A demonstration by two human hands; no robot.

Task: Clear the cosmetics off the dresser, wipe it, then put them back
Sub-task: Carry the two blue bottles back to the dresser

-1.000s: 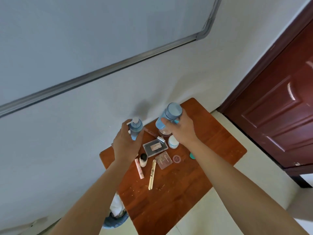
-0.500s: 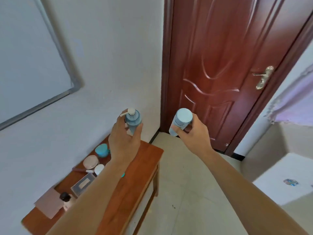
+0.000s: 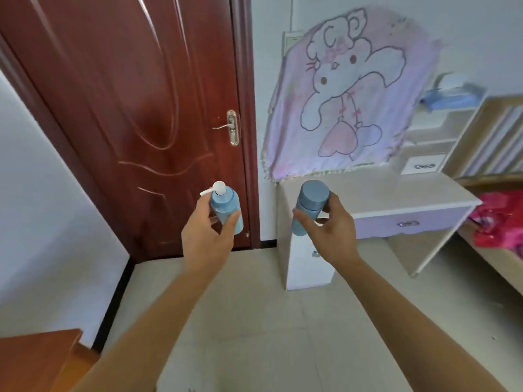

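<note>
Ahead, right of centre, stands a pale worktop (image 3: pixel 382 193). My left hand (image 3: pixel 206 239) grips the pump bottle (image 3: pixel 226 207), my right hand (image 3: pixel 331 233) the capped bottle (image 3: pixel 310 205), both mid-frame above the floor (image 3: pixel 254 321). Judged status: clearing under way; wiping, return outstanding.

Both forearms are showing bare from frame edge to wrist; left hand (image 3: pixel 206 236) and right hand (image 3: pixel 331 236) are likewise showing bare.
</note>
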